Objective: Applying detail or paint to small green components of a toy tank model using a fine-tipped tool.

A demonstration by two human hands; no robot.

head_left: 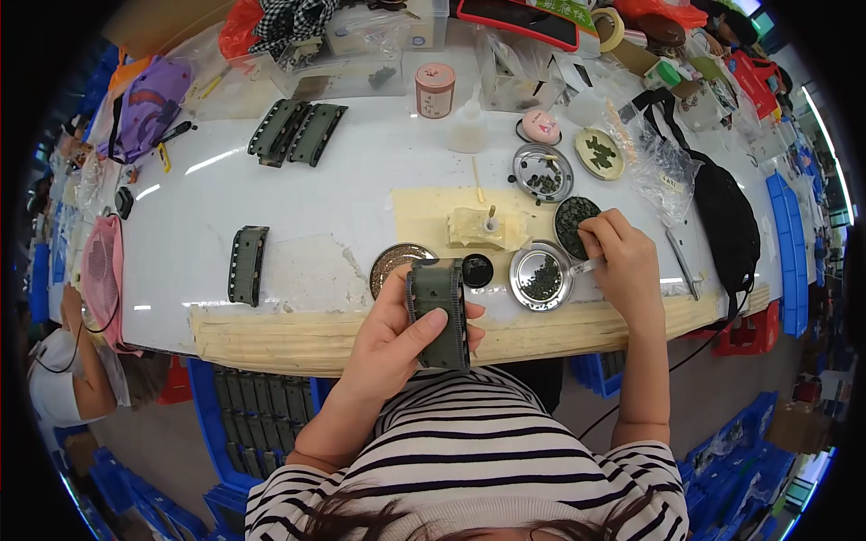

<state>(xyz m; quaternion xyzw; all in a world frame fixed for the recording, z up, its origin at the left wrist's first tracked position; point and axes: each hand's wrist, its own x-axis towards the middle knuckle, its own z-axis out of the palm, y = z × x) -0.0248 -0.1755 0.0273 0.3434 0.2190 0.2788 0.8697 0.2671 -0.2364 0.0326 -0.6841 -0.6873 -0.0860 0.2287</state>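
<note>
My left hand is wrapped round a dark green, ridged plastic part and holds it upright above the table's front edge, thumb across its face. My right hand is closed, its fingertips pinched at the edge of a round dark dish of small dark green pieces. A pale strip shows beneath these fingers; what they grip I cannot make out. Beside that hand stands a steel dish of small green bits. Just beyond the held part are a small pot of black liquid and a dish of brownish grains.
Similar green parts lie at the left and far left. A tape-wrapped block stands mid-table. Farther back are a pink tin and a squeeze bottle. A black bag lies right; a blue crate of parts sits below.
</note>
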